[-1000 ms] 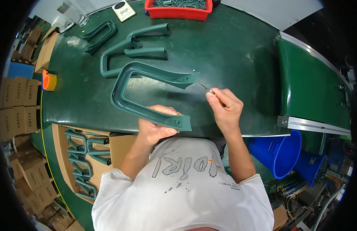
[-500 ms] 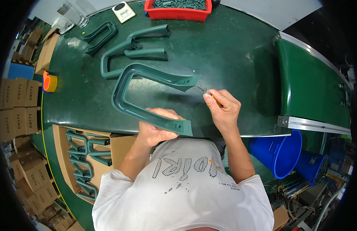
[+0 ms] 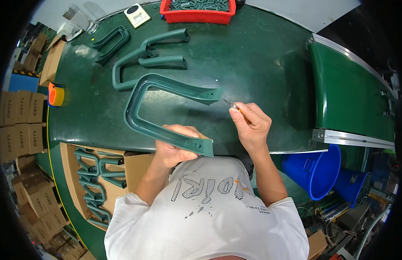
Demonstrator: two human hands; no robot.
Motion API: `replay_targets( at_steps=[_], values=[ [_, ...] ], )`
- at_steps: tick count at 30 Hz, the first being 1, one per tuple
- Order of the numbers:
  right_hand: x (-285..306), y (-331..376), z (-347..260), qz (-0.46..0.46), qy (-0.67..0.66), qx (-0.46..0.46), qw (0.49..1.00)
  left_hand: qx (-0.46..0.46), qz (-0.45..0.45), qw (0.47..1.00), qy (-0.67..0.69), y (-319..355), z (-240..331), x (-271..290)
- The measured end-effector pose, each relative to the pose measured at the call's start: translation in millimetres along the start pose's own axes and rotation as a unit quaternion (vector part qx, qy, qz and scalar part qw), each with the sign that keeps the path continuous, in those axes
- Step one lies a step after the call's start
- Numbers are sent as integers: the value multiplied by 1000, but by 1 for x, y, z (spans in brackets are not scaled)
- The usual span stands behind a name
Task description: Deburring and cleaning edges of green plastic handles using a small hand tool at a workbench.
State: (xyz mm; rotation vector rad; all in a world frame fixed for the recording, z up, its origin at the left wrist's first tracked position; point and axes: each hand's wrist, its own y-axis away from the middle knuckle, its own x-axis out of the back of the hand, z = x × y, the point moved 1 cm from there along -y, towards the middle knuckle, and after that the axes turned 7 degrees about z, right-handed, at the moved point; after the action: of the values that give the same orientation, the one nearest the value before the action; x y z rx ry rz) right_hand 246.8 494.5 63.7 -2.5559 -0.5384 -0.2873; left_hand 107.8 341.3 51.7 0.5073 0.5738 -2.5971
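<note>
My left hand grips the near arm of a dark green U-shaped plastic part, holding it tilted over the green table. My right hand is closed on a small knife with an orange handle; its blade tip points at the far arm's end and sits just to the right of it. Whether the blade touches the part is unclear.
Two more green U-shaped parts lie farther up the table. A red bin of small parts stands at the far edge, an orange tape roll at the left. A carton of finished parts sits below left; blue buckets right.
The U-shaped part has shifted slightly toward the right and tilted, its far arm end coming closer to the knife tip. My right hand has barely moved.
</note>
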Motion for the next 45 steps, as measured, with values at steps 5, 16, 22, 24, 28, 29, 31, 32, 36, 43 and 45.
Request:
replay_targets(
  at_steps=[5,16,22,24,28,29,31,32,36,43,45],
  values=[
    [-2,1,2,-5,12,28,1000,-9,-11,1000,-13,-1,-1,1],
    [-3,0,8,8,12,7,1000,-16,-32,999,8,1,0,3],
    [-3,-5,20,53,72,-6,996,-24,-40,998,32,6,-1,-2],
    [1,-14,32,81,130,-43,987,-42,-87,993,63,5,2,-5],
    [14,-18,40,-4,-89,-244,966,-3,-63,998,25,9,5,-4],
    [17,-19,25,-61,-178,-300,935,-15,-57,998,32,10,3,-1],
    [23,-16,8,-154,-266,-352,884,-30,-59,997,43,8,1,1],
    [24,-13,3,-193,-268,-351,876,-35,-67,996,43,6,3,1],
    [26,-8,-6,-242,-266,-330,872,-36,-83,995,47,3,3,0],
    [30,-11,-2,-252,-257,-303,882,8,-63,997,31,1,5,0],
    [26,-10,-7,-322,-179,-243,897,32,-28,999,33,10,2,4]
  ],
)
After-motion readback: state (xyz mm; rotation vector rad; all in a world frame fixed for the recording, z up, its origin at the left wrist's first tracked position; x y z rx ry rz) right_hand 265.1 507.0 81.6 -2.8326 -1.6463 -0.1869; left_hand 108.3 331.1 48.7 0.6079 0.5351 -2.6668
